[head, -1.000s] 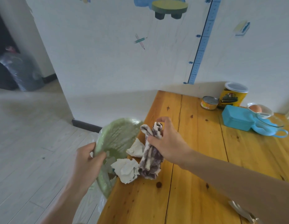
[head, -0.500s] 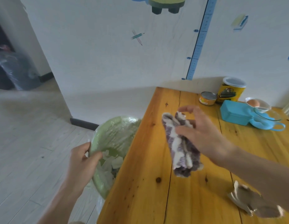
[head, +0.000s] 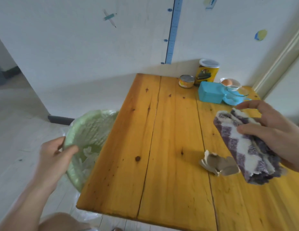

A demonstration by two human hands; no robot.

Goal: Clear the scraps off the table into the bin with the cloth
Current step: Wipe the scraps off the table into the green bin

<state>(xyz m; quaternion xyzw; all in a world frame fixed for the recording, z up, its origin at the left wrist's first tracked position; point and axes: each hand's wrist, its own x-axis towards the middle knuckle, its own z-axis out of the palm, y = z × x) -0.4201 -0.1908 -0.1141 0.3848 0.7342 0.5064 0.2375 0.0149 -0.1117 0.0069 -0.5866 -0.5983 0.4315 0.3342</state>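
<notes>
**Wooden table by a white wall, one scrap left beside the cloth**

Orange-stained planks of the wooden table (head: pixel 162 147) fill the centre and right of the frame, set against a white wall with a blue height-chart sticker (head: pixel 172 30). At the table's left edge, in the centre left of the frame, stands the bin (head: pixel 95 124), lined with a pale green bag. Pale scraps in the bin (head: pixel 88 150) show inside it. The left hand (head: pixel 53 157) grips the bin's near rim, thumb over the liner and fingers curled behind it.

At the right of the frame the right hand (head: pixel 279 135) holds the rolled purple-and-white cloth (head: pixel 242 147). The thumb presses on its front and the other fingers are loosely spread above and behind it. The cloth slants over the table. A crumpled paper scrap (head: pixel 218 164) lies on the planks just beside its lower end; whether they touch, I cannot tell.

At the far end, in the upper right, stand a small tin can (head: pixel 186 81), a yellow canister (head: pixel 207 74), a turquoise box (head: pixel 210 94), an egg (head: pixel 226 82) and a glass bowl (head: pixel 237 92).
</notes>
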